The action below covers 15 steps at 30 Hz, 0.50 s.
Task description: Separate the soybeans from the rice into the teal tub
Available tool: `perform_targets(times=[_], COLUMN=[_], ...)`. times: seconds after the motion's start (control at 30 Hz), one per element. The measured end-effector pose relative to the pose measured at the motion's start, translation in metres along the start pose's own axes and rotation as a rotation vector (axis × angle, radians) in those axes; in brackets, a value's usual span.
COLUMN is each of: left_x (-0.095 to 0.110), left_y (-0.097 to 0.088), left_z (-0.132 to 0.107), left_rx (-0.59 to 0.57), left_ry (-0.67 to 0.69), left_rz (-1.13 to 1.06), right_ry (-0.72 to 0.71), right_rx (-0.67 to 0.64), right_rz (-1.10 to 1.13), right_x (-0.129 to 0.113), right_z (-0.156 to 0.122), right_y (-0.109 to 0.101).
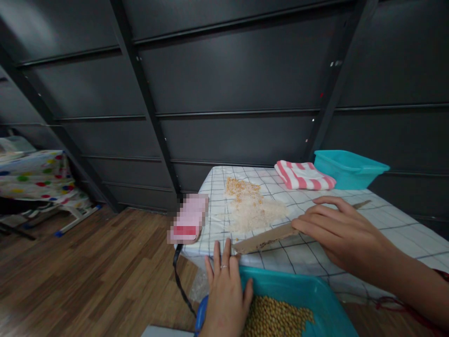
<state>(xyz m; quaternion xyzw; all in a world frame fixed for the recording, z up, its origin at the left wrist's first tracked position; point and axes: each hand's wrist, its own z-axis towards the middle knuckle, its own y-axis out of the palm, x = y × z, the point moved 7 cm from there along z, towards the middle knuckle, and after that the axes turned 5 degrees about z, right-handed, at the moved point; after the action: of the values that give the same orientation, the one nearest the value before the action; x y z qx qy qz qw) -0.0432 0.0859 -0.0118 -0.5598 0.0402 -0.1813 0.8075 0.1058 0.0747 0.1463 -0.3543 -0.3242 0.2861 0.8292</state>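
My right hand [340,229] grips a long strip of cardboard [266,238], its lower edge against the checked tablecloth. Just beyond the strip lies a spread of pale grains [257,215], with yellow kernels [240,187] heaped at its far end. My left hand [224,285] stretches its fingers over the near table edge, fingertips close to the strip's left end. It lies over the left side of a teal basin [298,278], which holds many round yellowish-brown beans [277,318]. Part of the basin is hidden by this hand.
A second teal basin [351,171] stands at the table's back right, beside a folded pink-and-white striped towel [303,175]. A blurred pink object [191,213] with a dark strap sits at the table's left corner. Dark panelled wall [238,79] rises behind the table.
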Motion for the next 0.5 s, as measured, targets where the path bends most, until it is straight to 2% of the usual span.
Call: perform_targets(times=[0.2, 0.33, 0.5], left_x=[0.000, 0.001, 0.003], left_y=[-0.003, -0.003, -0.001], left_z=[0.000, 0.000, 0.001], left_rx=[0.014, 0.015, 0.003], left_ry=[-0.004, -0.003, 0.012], left_rz=[-0.023, -0.016, 0.007], right_ry=[0.031, 0.073, 0.070], right_rx=[-0.026, 0.006, 0.025], right_rz=[0.053, 0.033, -0.045], right_x=[0.013, 0.021, 0.009], right_z=[-0.014, -0.022, -0.011], right_y=[-0.002, -0.007, -0.002])
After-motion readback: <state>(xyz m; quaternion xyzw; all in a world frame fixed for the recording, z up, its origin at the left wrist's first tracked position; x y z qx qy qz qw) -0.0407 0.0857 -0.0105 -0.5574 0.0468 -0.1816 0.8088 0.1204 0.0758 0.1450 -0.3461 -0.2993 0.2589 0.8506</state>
